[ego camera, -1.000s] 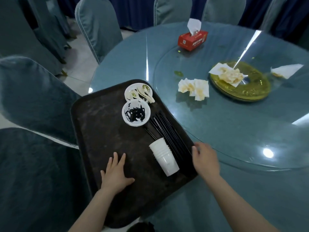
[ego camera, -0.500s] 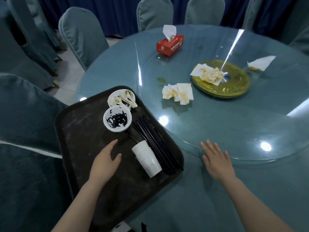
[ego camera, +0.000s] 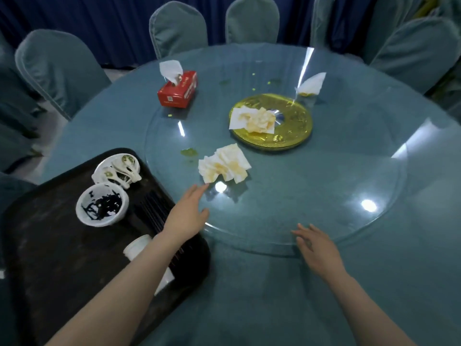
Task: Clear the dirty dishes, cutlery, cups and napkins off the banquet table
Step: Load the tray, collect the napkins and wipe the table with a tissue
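Cups (ego camera: 139,247) (white, stacked) lie half hidden under left forearm on tray (ego camera: 50,258).

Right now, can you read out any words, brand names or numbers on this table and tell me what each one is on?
Red cardboard tissue box: pale lettering along the top and a small white code patch on the near end, both too blurred to read.
Round gold centre plate: raised markings, not legible.
Nothing else in view carries readable text.

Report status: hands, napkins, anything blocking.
Left hand open, fingertips at nearest stained napkin pile. Right hand open at glass turntable rim. Two more napkins remain. Nothing blocking.
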A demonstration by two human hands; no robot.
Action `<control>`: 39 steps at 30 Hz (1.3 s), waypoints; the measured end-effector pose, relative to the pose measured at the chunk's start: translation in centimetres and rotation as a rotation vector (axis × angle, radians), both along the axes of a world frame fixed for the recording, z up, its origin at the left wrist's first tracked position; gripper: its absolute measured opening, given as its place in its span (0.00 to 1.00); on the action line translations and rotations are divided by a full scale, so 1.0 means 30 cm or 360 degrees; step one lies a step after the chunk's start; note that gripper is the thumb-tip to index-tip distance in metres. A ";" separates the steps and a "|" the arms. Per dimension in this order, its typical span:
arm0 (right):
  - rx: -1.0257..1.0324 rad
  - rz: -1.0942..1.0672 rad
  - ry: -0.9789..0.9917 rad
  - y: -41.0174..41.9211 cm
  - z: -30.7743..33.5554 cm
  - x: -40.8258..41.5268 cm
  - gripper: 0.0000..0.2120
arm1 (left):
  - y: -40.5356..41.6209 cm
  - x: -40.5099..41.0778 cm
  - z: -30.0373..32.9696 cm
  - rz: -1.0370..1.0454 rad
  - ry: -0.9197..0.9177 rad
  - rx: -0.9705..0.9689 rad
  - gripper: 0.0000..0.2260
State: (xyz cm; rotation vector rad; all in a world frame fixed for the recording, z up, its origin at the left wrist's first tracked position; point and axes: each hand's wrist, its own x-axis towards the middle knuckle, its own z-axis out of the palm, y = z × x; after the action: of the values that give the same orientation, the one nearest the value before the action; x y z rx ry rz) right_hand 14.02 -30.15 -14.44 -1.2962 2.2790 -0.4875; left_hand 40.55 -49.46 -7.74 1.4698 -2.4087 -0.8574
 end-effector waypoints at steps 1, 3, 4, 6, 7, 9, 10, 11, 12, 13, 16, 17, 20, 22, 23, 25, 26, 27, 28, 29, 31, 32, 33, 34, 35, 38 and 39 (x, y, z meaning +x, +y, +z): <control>-0.0049 -0.0028 0.0024 0.000 -0.002 -0.023 0.12 | -0.008 -0.059 -0.003 -0.0052 -0.0043 0.0005 0.29; -0.0081 -0.0104 0.0091 -0.010 0.003 -0.067 0.13 | -0.028 -0.160 -0.011 -0.0142 -0.0133 0.0012 0.29; -0.0068 -0.0141 0.0129 -0.017 0.007 -0.091 0.15 | -0.040 -0.202 -0.018 -0.0177 -0.0182 0.0013 0.29; -0.0010 -0.0186 0.0193 -0.026 0.005 -0.147 0.21 | -0.068 -0.271 -0.033 -0.0205 -0.0285 0.0001 0.29; 0.0065 -0.0186 0.0253 -0.026 0.002 -0.178 0.24 | -0.085 -0.301 -0.040 -0.0197 -0.0334 -0.0005 0.29; 0.0267 -0.0177 0.0380 -0.022 -0.003 -0.243 0.27 | -0.125 -0.354 -0.054 -0.0166 -0.0443 0.0004 0.30; 0.0338 -0.0175 0.0394 -0.021 -0.006 -0.276 0.28 | -0.147 -0.377 -0.060 -0.0156 -0.0503 0.0018 0.31; 0.0371 -0.0169 0.0377 -0.021 -0.010 -0.306 0.28 | -0.169 -0.400 -0.068 -0.0159 -0.0559 0.0025 0.31; 0.0374 -0.0156 0.0362 -0.024 -0.014 -0.333 0.27 | -0.191 -0.422 -0.076 -0.0170 -0.0605 0.0025 0.32; 0.0357 -0.0147 0.0365 -0.029 -0.017 -0.356 0.26 | -0.213 -0.445 -0.084 -0.0180 -0.0642 0.0025 0.32; 0.0247 -0.0177 0.0433 -0.080 -0.015 -0.424 0.23 | -0.269 -0.507 -0.112 -0.0232 -0.0802 0.0029 0.31; 0.0207 -0.0201 0.0418 -0.109 -0.010 -0.447 0.23 | -0.284 -0.523 -0.121 -0.0264 -0.0855 0.0037 0.30; 0.0124 -0.0181 0.0376 -0.233 0.013 -0.510 0.22 | -0.304 -0.552 -0.142 -0.0287 -0.0713 0.0086 0.25; 0.0047 -0.0122 0.0389 -0.339 0.029 -0.540 0.22 | -0.316 -0.552 -0.140 -0.0226 -0.0564 0.0011 0.22; 0.0017 -0.0083 0.0383 -0.397 0.035 -0.550 0.22 | -0.328 -0.548 -0.136 -0.0201 -0.0531 -0.0046 0.20; -0.0030 0.0034 0.0332 -0.526 0.046 -0.552 0.23 | -0.366 -0.539 -0.119 -0.0133 -0.0467 -0.0134 0.18; -0.0058 0.0098 0.0295 -0.594 0.053 -0.547 0.24 | -0.391 -0.536 -0.107 -0.0092 -0.0410 -0.0170 0.18; -0.0085 0.0159 0.0258 -0.664 0.057 -0.536 0.25 | -0.417 -0.533 -0.094 -0.0046 -0.0340 -0.0208 0.19; -0.0113 0.0211 0.0214 -0.742 0.058 -0.518 0.25 | -0.450 -0.528 -0.083 0.0007 -0.0276 -0.0247 0.20; -0.0135 0.0238 0.0165 -0.800 0.067 -0.500 0.25 | -0.468 -0.528 -0.066 0.0047 -0.0222 -0.0286 0.21; -0.0149 0.0271 0.0091 -0.930 0.069 -0.462 0.25 | -0.519 -0.524 -0.046 0.0095 -0.0156 -0.0353 0.21; -0.0126 0.0296 0.0091 -0.995 0.063 -0.446 0.26 | -0.547 -0.521 -0.043 0.0114 -0.0128 -0.0374 0.20; -0.0087 0.0326 0.0116 -1.058 0.055 -0.433 0.26 | -0.574 -0.517 -0.041 0.0141 -0.0105 -0.0384 0.19; -0.0044 0.0357 0.0167 -1.117 0.045 -0.425 0.27 | -0.599 -0.511 -0.042 0.0172 -0.0094 -0.0385 0.18; -0.0005 0.0380 0.0233 -1.174 0.033 -0.420 0.29 | -0.622 -0.503 -0.046 0.0199 -0.0087 -0.0380 0.17; 0.0090 0.0348 0.0391 -1.311 -0.002 -0.423 0.33 | -0.663 -0.483 -0.068 0.0251 -0.0025 -0.0361 0.15; 0.0124 0.0312 0.0407 -1.345 -0.014 -0.424 0.35 | -0.669 -0.476 -0.074 0.0266 0.0002 -0.0361 0.14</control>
State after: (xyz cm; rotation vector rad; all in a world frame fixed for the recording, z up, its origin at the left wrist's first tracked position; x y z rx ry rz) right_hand 1.30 -70.51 -14.85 -1.5998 2.3114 -0.1709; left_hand 26.27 -69.54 -9.96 1.5516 -2.2556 -0.5297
